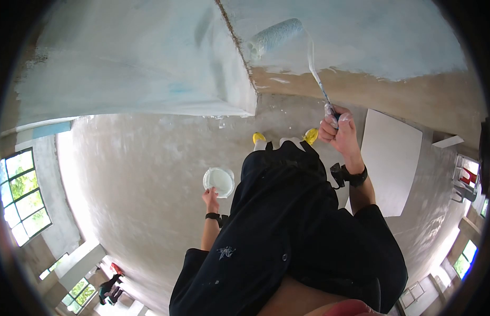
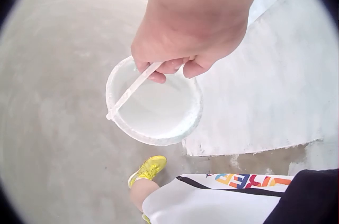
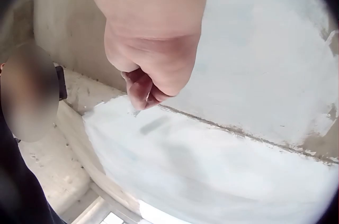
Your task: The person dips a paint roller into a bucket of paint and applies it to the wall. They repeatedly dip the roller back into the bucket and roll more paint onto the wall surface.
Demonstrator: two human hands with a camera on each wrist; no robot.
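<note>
My right hand [image 1: 339, 130] grips the handle of a paint roller [image 1: 277, 37], fingers curled round it and specked with white paint. The roller's pale, fuzzy sleeve lies over the wall [image 1: 371, 37] just right of the corner line. From the right wrist view the hand [image 3: 153, 65] hides most of the tool. Low on the other side, my left hand [image 2: 190, 39] holds a white bucket [image 2: 157, 141] by its plastic handle [image 2: 132, 92]. Whitish paint shows inside the bucket, which hangs over the grey floor.
A second painted wall face [image 1: 150, 58] meets the first at a rough corner edge [image 1: 233, 34]. Bare brown plaster [image 1: 424, 97] runs along the lower wall. A white board [image 1: 391, 158] lies on the floor at right. Yellow shoes [image 1: 310, 136] stand near the wall's foot.
</note>
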